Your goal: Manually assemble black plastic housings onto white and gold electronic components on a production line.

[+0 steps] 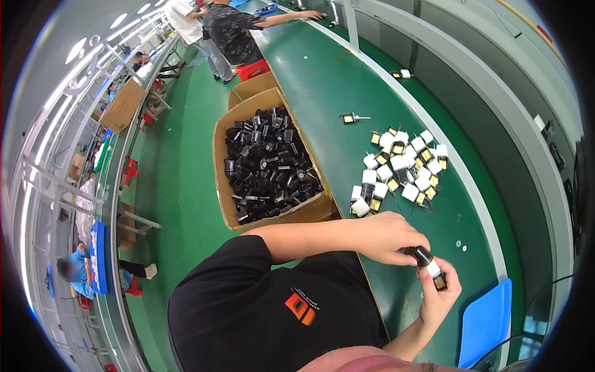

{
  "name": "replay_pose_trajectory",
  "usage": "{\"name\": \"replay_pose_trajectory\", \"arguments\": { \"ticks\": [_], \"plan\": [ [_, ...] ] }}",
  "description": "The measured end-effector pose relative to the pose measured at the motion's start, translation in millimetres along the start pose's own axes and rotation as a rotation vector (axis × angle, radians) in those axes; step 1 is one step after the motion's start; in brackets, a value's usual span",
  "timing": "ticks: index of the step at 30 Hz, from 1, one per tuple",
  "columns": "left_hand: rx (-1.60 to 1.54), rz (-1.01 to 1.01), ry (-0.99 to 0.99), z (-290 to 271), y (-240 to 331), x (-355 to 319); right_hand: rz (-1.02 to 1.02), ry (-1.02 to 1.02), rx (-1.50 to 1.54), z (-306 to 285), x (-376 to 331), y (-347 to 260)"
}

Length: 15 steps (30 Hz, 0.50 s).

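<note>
Housing in black [423, 255] is pinched in the closed left hand [390, 240]; the right hand [443, 290] grips the white-and-yellow component [432, 268] meeting its end — one piece per hand, probably to keep them aligned. Both are above the green bench [310, 68], where a loose pile of similar components [401, 162] lies beyond, seemingly for easy reach — and a cardboard box [313, 208] of black housings [266, 166] stands beside the bench, probably for the same reason. A blue tray [486, 322] lies near the right hand.
</note>
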<state>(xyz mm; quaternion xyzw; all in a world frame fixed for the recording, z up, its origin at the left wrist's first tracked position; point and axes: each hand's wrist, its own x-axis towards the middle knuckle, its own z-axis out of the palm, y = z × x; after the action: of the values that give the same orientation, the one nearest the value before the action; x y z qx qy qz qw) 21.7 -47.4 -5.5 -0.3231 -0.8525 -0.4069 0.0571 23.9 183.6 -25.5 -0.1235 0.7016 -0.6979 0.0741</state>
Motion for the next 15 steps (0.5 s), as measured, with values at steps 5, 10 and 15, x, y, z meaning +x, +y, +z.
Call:
{"name": "replay_pose_trajectory", "arguments": {
  "ticks": [5,10,15],
  "plan": [
    [-0.209,-0.023,-0.057,2,-1,3,0.042,-0.087,0.131,-15,1,2],
    [-0.175,-0.037,-0.093,3,-7,1,0.061,-0.048,0.146,-7,-2,6],
    [-0.139,-0.033,-0.049,5,-7,0,0.014,0.014,0.085,-1,-1,4]
  ]
}}
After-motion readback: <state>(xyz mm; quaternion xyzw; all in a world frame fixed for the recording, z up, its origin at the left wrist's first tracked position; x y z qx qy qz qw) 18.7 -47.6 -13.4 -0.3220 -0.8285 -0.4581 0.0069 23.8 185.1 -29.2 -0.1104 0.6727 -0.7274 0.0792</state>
